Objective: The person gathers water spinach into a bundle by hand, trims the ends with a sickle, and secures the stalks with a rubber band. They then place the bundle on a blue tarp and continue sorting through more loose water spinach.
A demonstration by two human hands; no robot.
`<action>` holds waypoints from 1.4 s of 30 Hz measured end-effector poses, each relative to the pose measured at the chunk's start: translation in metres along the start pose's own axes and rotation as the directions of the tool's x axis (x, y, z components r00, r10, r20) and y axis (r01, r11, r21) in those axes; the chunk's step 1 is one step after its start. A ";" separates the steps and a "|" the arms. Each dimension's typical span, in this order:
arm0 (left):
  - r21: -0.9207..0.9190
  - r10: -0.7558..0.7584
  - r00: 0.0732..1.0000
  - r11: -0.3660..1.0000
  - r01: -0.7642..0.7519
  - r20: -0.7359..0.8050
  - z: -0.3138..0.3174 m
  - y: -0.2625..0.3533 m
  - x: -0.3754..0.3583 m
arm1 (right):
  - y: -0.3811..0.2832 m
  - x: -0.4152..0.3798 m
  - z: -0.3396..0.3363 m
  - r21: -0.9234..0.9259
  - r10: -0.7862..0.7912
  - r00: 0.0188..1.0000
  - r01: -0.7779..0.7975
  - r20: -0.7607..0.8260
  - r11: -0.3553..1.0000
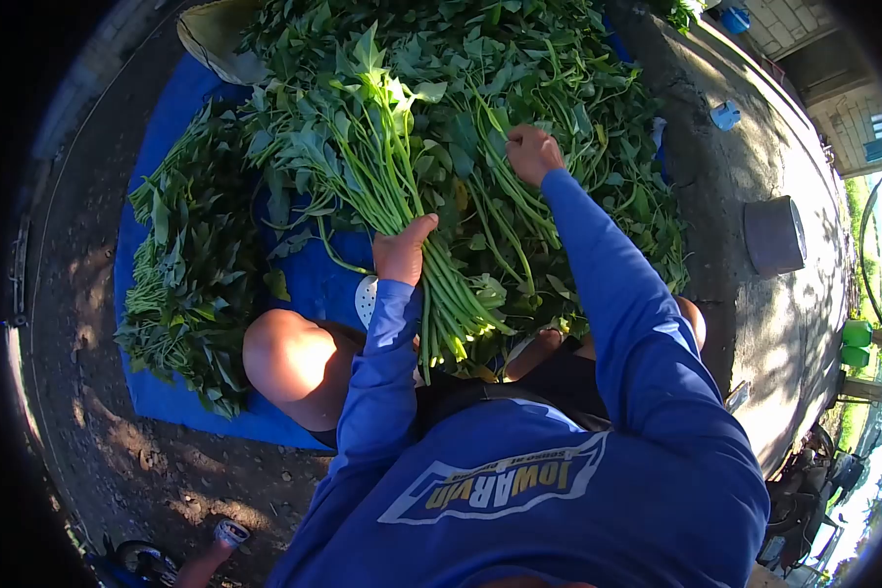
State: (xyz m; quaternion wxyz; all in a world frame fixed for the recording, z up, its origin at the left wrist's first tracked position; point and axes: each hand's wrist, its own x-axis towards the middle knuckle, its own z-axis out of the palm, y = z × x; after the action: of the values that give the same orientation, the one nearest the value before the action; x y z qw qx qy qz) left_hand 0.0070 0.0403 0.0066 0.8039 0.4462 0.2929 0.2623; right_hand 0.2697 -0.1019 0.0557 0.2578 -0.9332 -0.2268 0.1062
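Observation:
A thick bunch of long green stems with leaves [372, 176] is gripped in my left hand [400, 252], its leafy tops pointing up and its cut ends down toward my lap. My right hand [534, 154] is over the big heap of leafy greens [578, 88], fingers curled together at some stems; what they hold, if anything, is too small to tell. Stacked bundles of greens [201, 265] lie at the left on the blue tarp [152, 377].
A metal pot [774, 235] stands on the concrete ledge [715, 176] at the right. A light-coloured sack [216, 44] lies at the top left. Green containers [856, 343] are at the far right. Another person's foot [231, 532] shows at the bottom left.

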 end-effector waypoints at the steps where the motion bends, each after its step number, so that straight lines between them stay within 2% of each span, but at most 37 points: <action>1: -0.022 -0.057 0.998 0.998 0.058 0.028 0.000 -0.001 -0.001 | 0.003 0.002 -0.012 0.027 -0.022 1.000 0.022 -0.022 0.999; 2: -0.084 -0.184 0.983 0.979 0.186 0.029 0.002 -0.002 0.003 | 0.006 0.006 -0.030 0.051 -0.043 0.998 0.046 -0.054 0.998; 3: -0.048 -0.196 0.981 0.980 0.195 -0.004 0.011 0.006 -0.001 | 0.006 0.007 -0.051 0.076 -0.060 0.994 0.067 -0.087 0.995; 5: 0.023 -0.211 0.975 0.977 0.212 -0.067 0.031 0.028 -0.014 | -0.007 0.004 -0.100 0.400 0.103 0.993 -0.115 0.053 0.909; 6: -0.021 -0.182 0.982 0.983 0.181 -0.042 0.027 0.014 -0.007 | -0.010 0.001 -0.118 0.537 0.159 0.977 -0.211 0.142 0.817; 9: -0.025 -0.160 0.987 0.987 0.160 -0.012 0.029 0.008 -0.005 | 0.006 -0.009 -0.160 0.747 0.034 0.988 -0.138 0.153 0.651; 12: -0.022 -0.136 0.990 0.990 0.137 0.034 0.030 0.004 -0.003 | -0.020 -0.051 -0.183 0.676 0.095 0.995 -0.071 0.002 0.733; 15: 0.024 -0.064 0.998 0.998 0.064 0.007 0.032 0.006 -0.012 | -0.023 -0.077 -0.171 0.450 -0.103 0.955 0.224 -0.279 0.864; 16: 0.062 -0.064 0.998 0.996 0.063 0.014 0.033 0.005 -0.011 | -0.032 -0.085 -0.166 0.440 -0.112 0.936 0.260 -0.335 0.859; 19: 0.122 -0.039 0.998 0.992 0.034 0.040 0.030 -0.003 -0.009 | -0.059 -0.110 -0.146 0.108 -0.253 0.845 0.340 -0.472 0.934; 20: 0.143 -0.037 0.998 0.989 0.031 0.041 0.029 -0.003 -0.010 | -0.065 -0.114 -0.132 0.153 -0.241 0.839 0.354 -0.487 0.923; 22: 0.203 -0.010 0.999 0.979 0.000 0.049 0.026 -0.014 -0.009 | -0.075 -0.122 -0.098 0.224 -0.217 0.870 0.342 -0.442 0.913; 24: 0.183 -0.119 0.991 0.977 0.107 0.059 0.028 -0.018 -0.010 | -0.075 -0.132 -0.042 0.370 -0.120 0.937 0.244 -0.327 0.896; 26: 0.190 -0.189 0.976 0.968 0.166 0.110 0.025 -0.012 -0.014 | -0.064 -0.146 0.011 0.442 -0.057 0.993 0.096 -0.101 0.892; 30: -0.010 -0.256 0.961 0.966 0.259 0.106 0.022 -0.019 -0.021 | -0.054 -0.167 0.051 0.569 0.063 0.995 -0.092 0.071 0.817; 32: -0.109 -0.450 0.874 0.874 0.473 0.182 0.012 -0.033 -0.011 | -0.053 -0.175 0.052 0.607 0.108 0.985 -0.166 0.131 0.777; 34: -0.151 -0.566 0.772 0.770 0.621 0.289 0.007 -0.036 -0.007 | -0.037 -0.173 0.070 0.587 0.069 0.992 -0.119 0.108 0.801; 37: -0.279 -0.520 0.807 0.761 0.586 0.279 0.005 -0.061 -0.003 | -0.032 -0.182 0.081 0.516 0.071 0.994 -0.105 0.085 0.850; 38: -0.208 -0.354 0.929 0.906 0.369 0.107 0.008 -0.070 -0.005 | -0.032 -0.184 0.083 0.499 0.077 0.993 -0.109 0.084 0.860; 39: -0.156 -0.213 0.977 0.964 0.215 0.027 0.011 -0.076 -0.005 | -0.032 -0.185 0.085 0.482 0.082 0.993 -0.111 0.081 0.869; 41: -0.019 0.101 0.990 0.995 -0.103 -0.096 0.017 -0.084 0.002 | -0.028 -0.184 0.096 0.490 0.053 0.996 -0.081 0.071 0.868; 42: 0.048 0.037 0.994 0.998 -0.032 -0.104 0.013 -0.093 0.007 | -0.033 -0.186 0.091 0.469 0.035 0.995 -0.077 0.097 0.880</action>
State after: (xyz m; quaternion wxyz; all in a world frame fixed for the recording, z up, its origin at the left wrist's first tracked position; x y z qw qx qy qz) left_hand 0.0358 -0.0060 -0.0708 0.7722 0.4553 0.3330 0.2924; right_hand 0.0660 -0.1264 0.0110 0.4639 -0.8432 -0.1778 0.2054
